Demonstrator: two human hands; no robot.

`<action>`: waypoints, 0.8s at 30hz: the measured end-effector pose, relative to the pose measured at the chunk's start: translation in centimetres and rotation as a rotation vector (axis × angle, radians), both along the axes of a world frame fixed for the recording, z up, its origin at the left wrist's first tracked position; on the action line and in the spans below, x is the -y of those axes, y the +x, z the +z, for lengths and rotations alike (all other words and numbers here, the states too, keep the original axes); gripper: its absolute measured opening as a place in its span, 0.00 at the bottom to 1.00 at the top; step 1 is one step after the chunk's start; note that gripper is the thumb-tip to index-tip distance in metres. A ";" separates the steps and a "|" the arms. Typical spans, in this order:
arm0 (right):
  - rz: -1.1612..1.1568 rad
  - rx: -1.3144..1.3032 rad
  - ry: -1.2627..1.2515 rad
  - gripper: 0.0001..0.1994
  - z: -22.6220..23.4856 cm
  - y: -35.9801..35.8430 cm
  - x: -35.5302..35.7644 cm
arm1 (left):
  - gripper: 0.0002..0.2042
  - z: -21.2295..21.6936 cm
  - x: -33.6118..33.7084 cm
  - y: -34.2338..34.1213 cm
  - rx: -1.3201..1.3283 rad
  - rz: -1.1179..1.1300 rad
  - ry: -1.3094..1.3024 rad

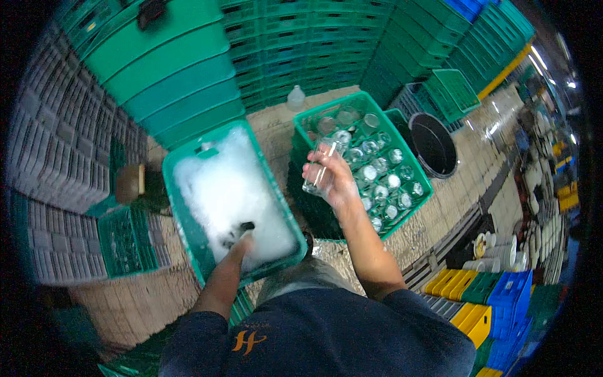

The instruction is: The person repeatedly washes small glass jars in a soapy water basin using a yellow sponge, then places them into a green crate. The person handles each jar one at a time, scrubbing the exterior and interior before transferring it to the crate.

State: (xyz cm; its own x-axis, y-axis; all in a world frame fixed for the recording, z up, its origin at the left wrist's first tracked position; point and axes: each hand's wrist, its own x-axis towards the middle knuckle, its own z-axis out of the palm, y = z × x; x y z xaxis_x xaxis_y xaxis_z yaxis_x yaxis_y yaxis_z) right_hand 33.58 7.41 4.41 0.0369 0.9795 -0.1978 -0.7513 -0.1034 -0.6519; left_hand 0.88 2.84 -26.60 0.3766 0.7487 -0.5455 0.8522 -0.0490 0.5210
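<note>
- I see the right hand [337, 173] wrapped around a clear glass [316, 181], near centre, 1 o'clock.
- Left hand [240, 243], 8 o'clock, in foam [223, 179]; I cannot tell its grip.
- Shirt [339, 330], 6 o'clock: orange emblem [249, 341].

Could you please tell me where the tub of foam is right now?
In the head view, the tub of foam is left of centre, with the left hand dipped into it and the crate of glasses to its right.
</note>
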 end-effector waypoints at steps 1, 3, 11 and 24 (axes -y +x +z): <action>0.061 0.032 0.051 0.27 0.0 -1.4 0.3 | 0.14 2.2 -0.7 0.3 0.124 0.039 -0.058; 0.070 0.423 0.086 0.30 -0.5 -4.3 0.8 | 0.14 8.4 -2.3 -0.1 0.462 0.245 -0.174; 0.288 0.842 0.256 0.36 -4.5 -16.7 1.6 | 0.12 30.3 -0.9 -3.5 1.027 0.725 0.712; 0.648 1.519 0.760 0.30 -5.1 -23.4 2.6 | 0.09 24.8 3.0 -6.2 0.054 0.472 0.735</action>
